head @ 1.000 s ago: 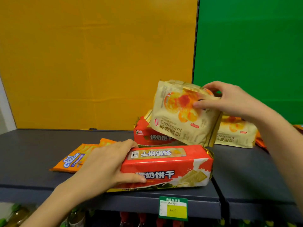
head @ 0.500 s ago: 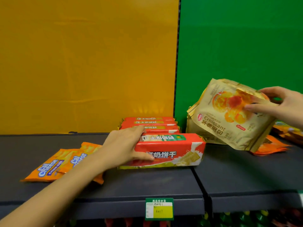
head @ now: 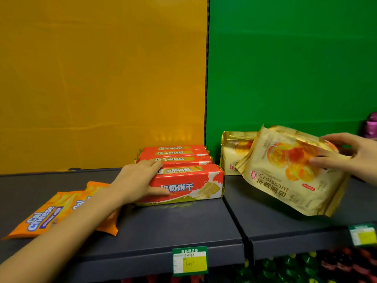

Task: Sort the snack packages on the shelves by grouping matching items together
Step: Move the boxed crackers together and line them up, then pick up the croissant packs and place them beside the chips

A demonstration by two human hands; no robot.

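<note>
My left hand (head: 138,180) grips the left end of a red biscuit pack (head: 193,184) lying on the dark shelf (head: 173,227), right in front of a row of three matching red packs (head: 179,155). My right hand (head: 344,156) holds a cream and gold croissant bag (head: 285,176) tilted above the right shelf section (head: 275,223). Another croissant bag (head: 234,152) stands behind it against the green wall. Two orange Cal Cheese packs (head: 51,215) lie flat at the left, partly under my left forearm.
A vertical seam splits the back wall into an orange panel (head: 102,78) and a green panel (head: 295,68). Price tags (head: 189,260) hang on the shelf's front edge. A purple item (head: 371,125) shows at the far right. Bottles fill the shelf below.
My left hand has slid the red pack back against the row of red packs. My right hand has carried the croissant bag rightward and lower, over the right shelf section.
</note>
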